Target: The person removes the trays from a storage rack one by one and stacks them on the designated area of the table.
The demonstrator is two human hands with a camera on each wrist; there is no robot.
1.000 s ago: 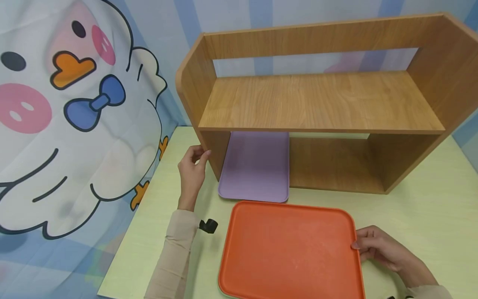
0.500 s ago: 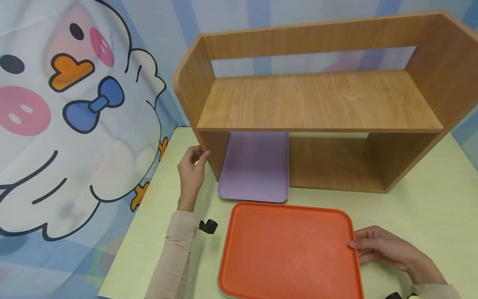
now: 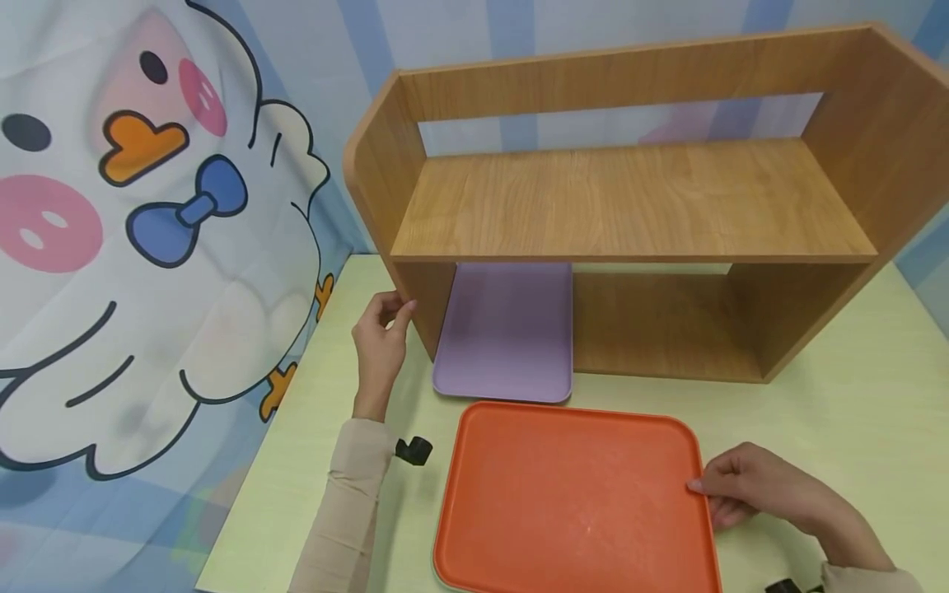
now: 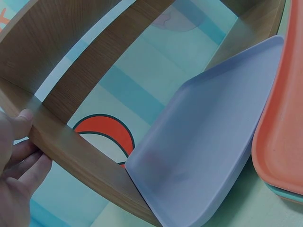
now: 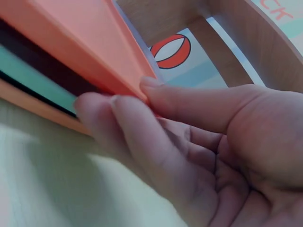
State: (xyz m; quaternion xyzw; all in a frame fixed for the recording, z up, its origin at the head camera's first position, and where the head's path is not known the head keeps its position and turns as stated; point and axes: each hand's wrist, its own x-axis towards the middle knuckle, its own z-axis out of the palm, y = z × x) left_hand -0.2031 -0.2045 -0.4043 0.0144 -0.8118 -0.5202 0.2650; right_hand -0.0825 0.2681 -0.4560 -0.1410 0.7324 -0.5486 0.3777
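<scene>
Shelf (image 3: 638, 202) holds a jutting purple tray (image 3: 507, 333).

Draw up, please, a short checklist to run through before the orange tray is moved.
1. Right grip holds the orange tray: ok, thumb over the edge, fingers below.
2. Left grip holds the shelf: ok, pinching its side panel.
3. Purple tray fully inside the shelf: not ok, its front end juts out.
4. Orange tray wholly apart from the green tray: cannot tell; a gap shows at the held edge, but they look close at the left corner.
5. Orange tray's near edge free: cannot tell, cut off in the head view.
</scene>
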